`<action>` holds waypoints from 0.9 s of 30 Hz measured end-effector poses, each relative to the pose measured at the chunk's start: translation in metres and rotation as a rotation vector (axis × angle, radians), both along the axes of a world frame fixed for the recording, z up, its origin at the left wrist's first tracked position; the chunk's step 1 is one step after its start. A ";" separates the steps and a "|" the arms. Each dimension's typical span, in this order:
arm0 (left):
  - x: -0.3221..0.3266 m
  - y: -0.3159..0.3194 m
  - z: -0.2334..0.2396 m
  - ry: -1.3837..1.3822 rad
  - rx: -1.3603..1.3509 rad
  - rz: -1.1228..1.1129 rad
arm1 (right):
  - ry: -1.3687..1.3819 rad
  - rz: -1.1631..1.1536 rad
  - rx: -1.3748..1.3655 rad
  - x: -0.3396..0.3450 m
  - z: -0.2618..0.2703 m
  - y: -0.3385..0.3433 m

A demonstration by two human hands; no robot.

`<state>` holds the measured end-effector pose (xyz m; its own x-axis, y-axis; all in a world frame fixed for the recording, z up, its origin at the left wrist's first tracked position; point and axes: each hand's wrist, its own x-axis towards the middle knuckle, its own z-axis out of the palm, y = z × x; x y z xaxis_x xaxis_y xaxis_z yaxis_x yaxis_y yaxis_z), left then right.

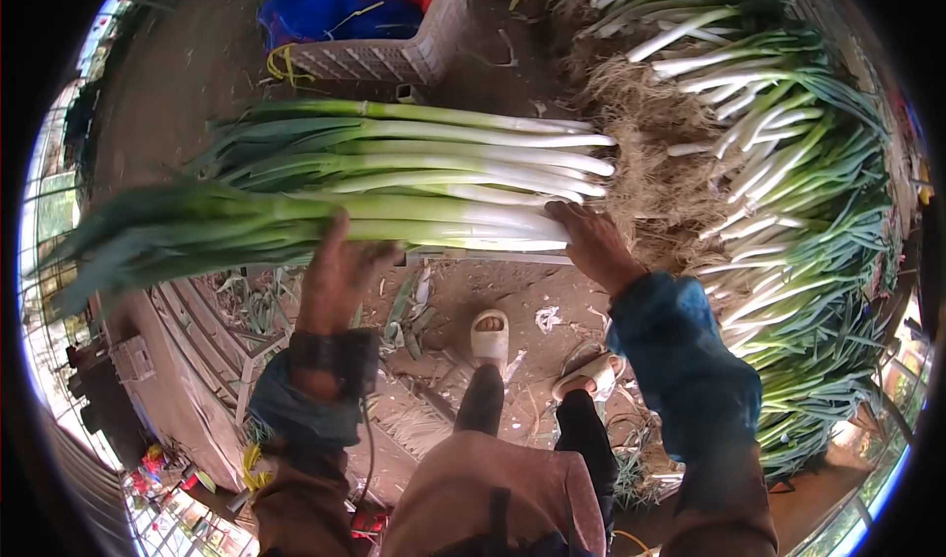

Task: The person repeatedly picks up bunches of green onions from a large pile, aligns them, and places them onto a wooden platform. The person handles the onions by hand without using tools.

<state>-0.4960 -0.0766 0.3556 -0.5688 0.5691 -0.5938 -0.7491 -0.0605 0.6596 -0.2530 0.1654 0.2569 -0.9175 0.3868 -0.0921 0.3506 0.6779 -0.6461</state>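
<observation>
Several long green onions (443, 217) lie side by side before me, white ends to the right and dark green leaves to the left. My right hand (595, 243) is on the white ends of the nearest stalks, its fingertips over them; whether it grips them is unclear. Blurred by motion, my left hand (336, 276) is at the near edge of the green middle part, thumb raised and fingers apart. The left ends of the nearest leaves are blurred too. Beyond them lie more onions (480, 147) in a row, close together.
A long heap of green onions with brown roots (658, 136) curves along the right side. At the back stands a plastic crate (362, 58) holding blue and red bags. Leaf scraps (414, 320) litter the dirt floor by my feet. Curved slats (199, 335) are at the lower left.
</observation>
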 end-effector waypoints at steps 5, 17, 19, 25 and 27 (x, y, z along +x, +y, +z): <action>-0.016 -0.064 -0.054 0.528 -0.672 -0.121 | -0.213 0.040 0.278 -0.021 -0.078 0.003; -0.046 -0.014 -0.113 1.764 -0.836 -1.214 | -0.119 0.008 0.208 -0.003 -0.082 0.001; -0.050 -0.013 -0.111 1.820 -0.838 -1.285 | -0.060 0.001 0.301 -0.001 -0.080 0.000; -0.048 -0.014 -0.110 1.833 -0.857 -1.295 | -0.009 -0.024 0.375 -0.002 -0.050 -0.003; -0.052 -0.015 -0.103 1.901 -0.762 -1.225 | -0.005 -0.023 0.397 -0.003 -0.036 -0.004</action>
